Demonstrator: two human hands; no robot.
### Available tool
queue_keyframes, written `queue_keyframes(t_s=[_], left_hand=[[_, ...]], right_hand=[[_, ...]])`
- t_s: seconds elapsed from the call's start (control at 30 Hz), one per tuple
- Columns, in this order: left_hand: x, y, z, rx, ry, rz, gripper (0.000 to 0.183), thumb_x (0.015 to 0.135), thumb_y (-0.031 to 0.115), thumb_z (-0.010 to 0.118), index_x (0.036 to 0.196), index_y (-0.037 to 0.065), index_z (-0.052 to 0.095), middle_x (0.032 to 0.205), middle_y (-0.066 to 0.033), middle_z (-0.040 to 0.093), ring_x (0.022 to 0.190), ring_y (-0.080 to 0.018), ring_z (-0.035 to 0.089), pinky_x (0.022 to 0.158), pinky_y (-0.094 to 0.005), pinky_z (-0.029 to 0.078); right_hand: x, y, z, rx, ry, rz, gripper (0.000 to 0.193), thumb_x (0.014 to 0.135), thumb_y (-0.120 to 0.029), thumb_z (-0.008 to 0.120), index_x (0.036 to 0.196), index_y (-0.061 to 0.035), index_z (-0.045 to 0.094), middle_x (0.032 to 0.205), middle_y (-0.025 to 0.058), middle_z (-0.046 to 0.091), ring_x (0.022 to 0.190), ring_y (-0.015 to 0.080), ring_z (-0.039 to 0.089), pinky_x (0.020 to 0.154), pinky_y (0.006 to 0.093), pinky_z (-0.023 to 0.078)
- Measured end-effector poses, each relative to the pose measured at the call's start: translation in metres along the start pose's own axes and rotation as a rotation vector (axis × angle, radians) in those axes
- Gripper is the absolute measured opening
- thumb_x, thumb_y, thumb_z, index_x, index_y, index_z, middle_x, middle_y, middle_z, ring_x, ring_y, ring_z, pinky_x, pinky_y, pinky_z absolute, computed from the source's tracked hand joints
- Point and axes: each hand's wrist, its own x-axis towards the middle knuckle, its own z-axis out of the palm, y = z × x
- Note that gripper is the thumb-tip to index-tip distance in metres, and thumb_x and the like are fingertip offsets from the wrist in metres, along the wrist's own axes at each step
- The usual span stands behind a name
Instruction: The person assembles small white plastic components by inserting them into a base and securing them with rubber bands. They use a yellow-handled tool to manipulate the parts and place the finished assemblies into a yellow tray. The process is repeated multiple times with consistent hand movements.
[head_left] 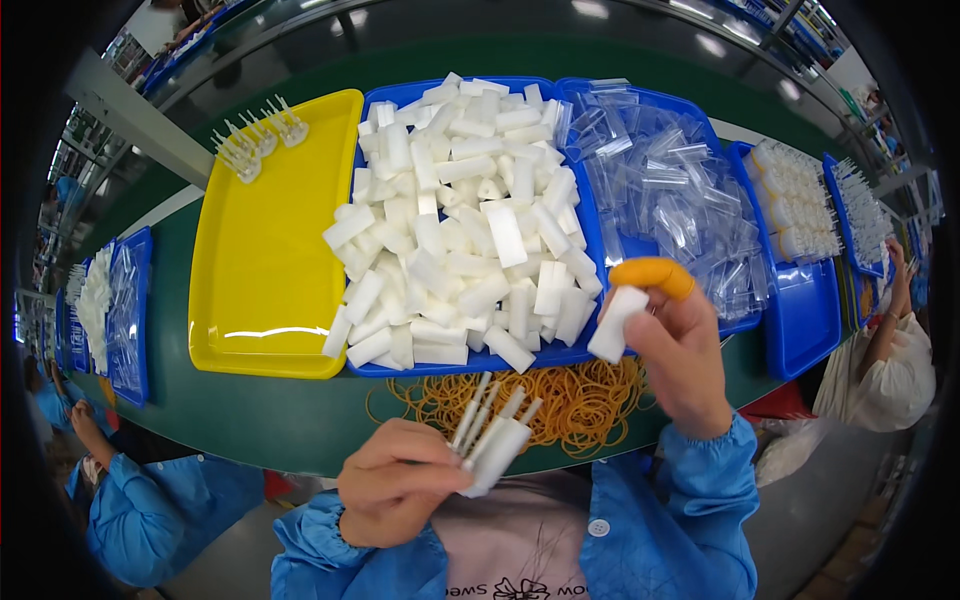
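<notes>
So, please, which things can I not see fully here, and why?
Head view: lower ends of white sticks, hidden by left hand and its white block.
Head view: one fingertip of right hand, under orange finger cover.
Head view: bottom of middle blue tray, under piled white blocks.
Head view: shirt print, cut off by lower edge.

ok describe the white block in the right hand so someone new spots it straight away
Start at the big blue tray heaped with white blocks, mid-view. By its lower right corner is the right hand, with an orange cover on one finger. The white block is pinched there, unlike its neighbours, which lie in the pile.
</notes>
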Motion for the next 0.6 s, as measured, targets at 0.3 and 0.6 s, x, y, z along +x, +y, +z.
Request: queue_keyframes(t_s=[0.3,0.6], left_hand=[[0.01,0.007,0.021,0.017,-0.102,0.041,0.038,0.059,-0.011,0.066,0.093,0.004,0.07,0.092,-0.0074,0.062,0.081,-0.0229,0.059,0.068,-0.0317,0.047],[0.015,0.011,0.008,0.136,-0.184,0.18,0.038,0.056,-0.006,0.068,0.093,0.005,0.072,0.095,-0.0072,0.062,0.079,-0.0207,0.059,0.067,-0.0288,0.047]], right_hand=[[-0.022,0.019,0.022,0.36,0.013,0.166,0.038,0.088,-0.012,0.062,0.12,0.0015,0.048,0.104,0.0094,0.06,0.096,0.0137,0.057,0.089,0.0282,0.043],[-0.026,0.011,0.007,0.04,-0.144,-0.019,0.023,0.085,-0.008,0.063,0.106,0.0004,0.058,0.102,0.01,0.059,0.095,0.0163,0.056,0.088,0.0311,0.043]])
